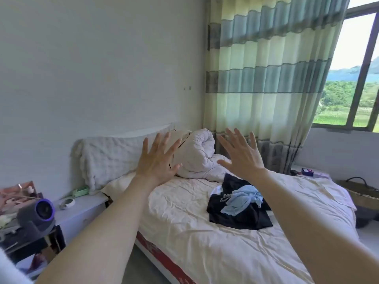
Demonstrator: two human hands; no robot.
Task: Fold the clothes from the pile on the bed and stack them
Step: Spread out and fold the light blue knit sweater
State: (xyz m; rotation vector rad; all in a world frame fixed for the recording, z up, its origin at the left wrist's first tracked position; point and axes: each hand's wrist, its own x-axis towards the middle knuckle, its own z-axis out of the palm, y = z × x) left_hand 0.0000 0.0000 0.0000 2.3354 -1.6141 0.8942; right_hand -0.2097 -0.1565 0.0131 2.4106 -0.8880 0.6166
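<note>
While the pile (239, 203) sits mid-bed (205, 253), right of centre, curtain (264, 78) far behind, your left hand (156, 160) and right hand (241, 154) hover raised, fingers spread wide, holding nothing.

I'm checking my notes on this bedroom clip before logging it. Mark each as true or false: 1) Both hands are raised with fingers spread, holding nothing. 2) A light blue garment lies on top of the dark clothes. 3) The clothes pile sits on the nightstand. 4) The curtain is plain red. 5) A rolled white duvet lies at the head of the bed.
1) True: left hand and right hand are open and empty.
2) True: the light blue garment lies on the dark clothes.
3) False: the pile lies on the bed.
4) False: the curtain has green and cream stripes.
5) True: the duvet is there.
</note>
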